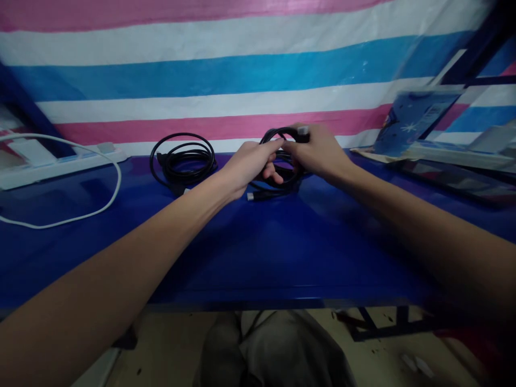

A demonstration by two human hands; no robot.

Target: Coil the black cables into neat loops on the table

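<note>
A coiled black cable [284, 130] is at the back middle of the blue table, with both of my hands on it. My right hand [318, 150] closes round the coil's right side, and a plug with a metal tip [302, 130] sticks up beside its fingers. My left hand [258, 161] has curled fingers at the coil's left side, its thumb and forefinger meeting my right hand. The cable's other plug [250, 197] lies on the table below my left hand. A second black cable coil [189, 174] rests to the left, apart from my hands.
At the left, a white power strip [76, 165] holds a charger [32, 151] near a looping white cord [120, 180]. A blue packet [415, 121] leans at the back right by a dark flat device [451, 180]. A striped sheet [226, 75] hangs behind the table [258, 252].
</note>
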